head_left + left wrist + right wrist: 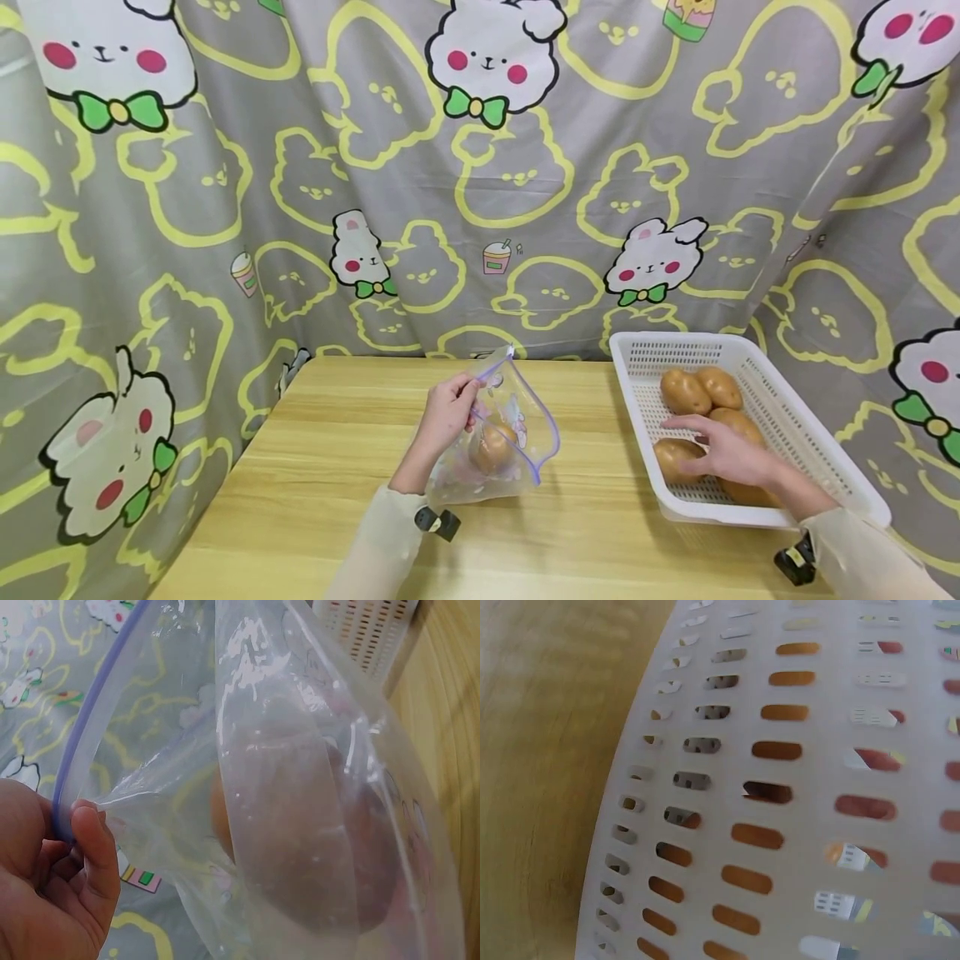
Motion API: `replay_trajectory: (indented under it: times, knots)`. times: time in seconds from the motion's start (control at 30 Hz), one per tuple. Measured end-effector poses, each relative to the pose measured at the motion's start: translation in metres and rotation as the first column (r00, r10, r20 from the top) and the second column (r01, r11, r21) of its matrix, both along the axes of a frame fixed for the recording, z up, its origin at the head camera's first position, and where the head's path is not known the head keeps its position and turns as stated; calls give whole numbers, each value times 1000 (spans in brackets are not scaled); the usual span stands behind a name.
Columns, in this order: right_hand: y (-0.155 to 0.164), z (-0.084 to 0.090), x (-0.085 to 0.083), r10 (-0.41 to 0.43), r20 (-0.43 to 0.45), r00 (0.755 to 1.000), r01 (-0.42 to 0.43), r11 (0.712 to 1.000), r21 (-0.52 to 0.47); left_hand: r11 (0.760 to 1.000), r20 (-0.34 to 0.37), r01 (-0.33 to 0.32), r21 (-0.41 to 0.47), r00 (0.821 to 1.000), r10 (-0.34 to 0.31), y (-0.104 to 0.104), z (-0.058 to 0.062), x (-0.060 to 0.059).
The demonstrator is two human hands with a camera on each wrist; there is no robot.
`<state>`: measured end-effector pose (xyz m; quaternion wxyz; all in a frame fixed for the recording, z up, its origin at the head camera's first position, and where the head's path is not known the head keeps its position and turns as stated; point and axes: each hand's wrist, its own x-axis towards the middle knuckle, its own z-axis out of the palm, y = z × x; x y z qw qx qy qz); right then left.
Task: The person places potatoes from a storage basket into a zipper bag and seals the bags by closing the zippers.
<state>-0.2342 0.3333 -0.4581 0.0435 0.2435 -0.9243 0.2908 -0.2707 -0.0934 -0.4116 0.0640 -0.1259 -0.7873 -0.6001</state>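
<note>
Left hand [448,410] pinches the zip bag [510,442] rim, mouth pointing up-right; right hand [723,454], grip released, rests on a basket potato [675,458].

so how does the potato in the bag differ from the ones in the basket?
The bagged potato sits alone inside the clear zip bag, which the left hand holds open by its rim; the basket potatoes lie in a cluster in the white basket. The bagged one looks hazy through plastic; the basket ones are bare, with the right hand resting on them. All look alike in tan colour and oval shape.
</note>
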Motion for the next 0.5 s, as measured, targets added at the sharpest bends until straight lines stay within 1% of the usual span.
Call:
replay_trajectory:
  times: [0.2, 0.37, 0.43, 0.5]
  knots:
    - [1, -2, 1, 13, 77, 997, -14, 1000, 20, 1000, 2, -3, -6, 1000, 3, 0, 1, 0]
    - [1, -3, 0, 14, 103, 995, -18, 999, 38, 1000, 14, -4, -12, 1000, 4, 1, 1, 0]
    - [1, -4, 0, -3, 117, 993, -3, 999, 51, 1000, 21, -4, -15, 1000, 4, 1, 4, 2]
    - [1, -5, 1, -24, 132, 991, 15, 998, 64, 1000, 23, 4, -13, 1000, -3, 2, 11, 7]
